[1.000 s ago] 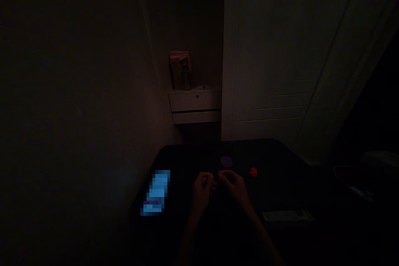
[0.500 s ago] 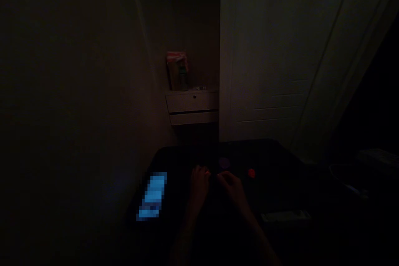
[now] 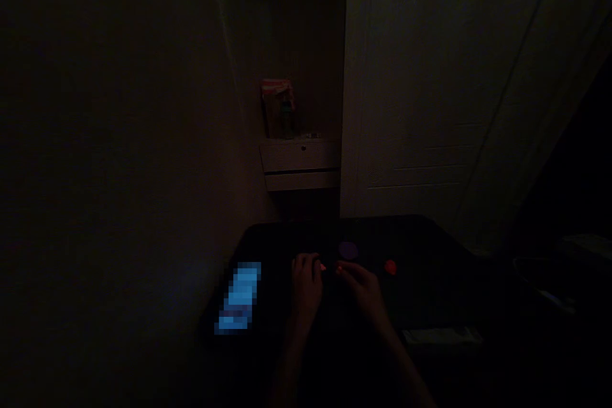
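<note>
The scene is very dark. My left hand [image 3: 306, 277] is over the dark table, fingers curled downward, with a small glowing orange-red piece [image 3: 322, 267] showing at its thumb side. My right hand [image 3: 364, 285] is closed in a pinch, and a tiny orange-red bit [image 3: 339, 268] shows between its fingertips. The two hands are a short gap apart. To the right of my right hand lies a larger orange-red lump [image 3: 391, 267], soft-looking but hard to make out. A purple disc [image 3: 348, 250] lies just beyond my fingertips.
A phone-like lit blue screen [image 3: 239, 296] lies at the table's left. A pale flat strip [image 3: 444, 336] is at the near right. Behind the table [image 3: 287, 233] stand a white drawer unit [image 3: 318, 156] with a bottle [image 3: 287, 118] on top and a pale panelled door [image 3: 411, 76].
The view has shifted slightly, moving everything a little right. A small orange-red bit now shows at my right fingertips, where none was visible before. My left fingers look slightly straighter.
</note>
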A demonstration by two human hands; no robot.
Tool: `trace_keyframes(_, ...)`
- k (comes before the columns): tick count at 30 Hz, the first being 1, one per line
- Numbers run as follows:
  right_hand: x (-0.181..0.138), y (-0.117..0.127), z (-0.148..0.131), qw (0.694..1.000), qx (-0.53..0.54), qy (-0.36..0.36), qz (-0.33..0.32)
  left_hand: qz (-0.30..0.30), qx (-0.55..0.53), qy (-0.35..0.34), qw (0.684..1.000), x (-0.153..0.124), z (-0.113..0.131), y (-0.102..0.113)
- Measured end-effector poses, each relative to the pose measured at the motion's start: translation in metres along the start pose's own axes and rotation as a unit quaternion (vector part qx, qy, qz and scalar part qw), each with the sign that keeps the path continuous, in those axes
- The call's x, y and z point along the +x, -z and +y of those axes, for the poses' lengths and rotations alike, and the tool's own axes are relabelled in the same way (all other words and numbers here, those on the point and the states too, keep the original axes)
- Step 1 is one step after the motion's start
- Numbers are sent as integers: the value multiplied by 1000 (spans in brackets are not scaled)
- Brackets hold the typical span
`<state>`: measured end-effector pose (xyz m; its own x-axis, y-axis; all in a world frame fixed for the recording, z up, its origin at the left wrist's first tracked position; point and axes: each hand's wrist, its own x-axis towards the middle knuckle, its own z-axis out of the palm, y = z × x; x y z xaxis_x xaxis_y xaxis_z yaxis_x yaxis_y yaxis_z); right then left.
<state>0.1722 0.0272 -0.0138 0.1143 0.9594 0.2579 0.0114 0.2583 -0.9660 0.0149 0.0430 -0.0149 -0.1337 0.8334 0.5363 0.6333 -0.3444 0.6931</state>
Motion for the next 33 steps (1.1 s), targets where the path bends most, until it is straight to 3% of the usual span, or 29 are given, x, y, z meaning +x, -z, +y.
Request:
trace_keyframes(2, 0, 0, -2, 1000, 2, -4, -12, -1, -74, 27, 997, -5, 4, 4)
trace_keyframes(5, -2, -1, -7, 999, -15, 8, -31, -99, -193, 72, 974, -12, 9, 9)
trace_keyframes(7, -3, -1, -10, 998, -41, 19, -40, -129, -217, 88, 964, -15, 12, 11)
trace_keyframes(15, -2, 0, -3, 995, -73, 40, -53, -120, -250, 98, 956, -15, 11, 9)
trace_keyframes(33, -5, -5, -1, 987, -111, 69, -98, -103, -191, 89, 972, -18, 4, 6)
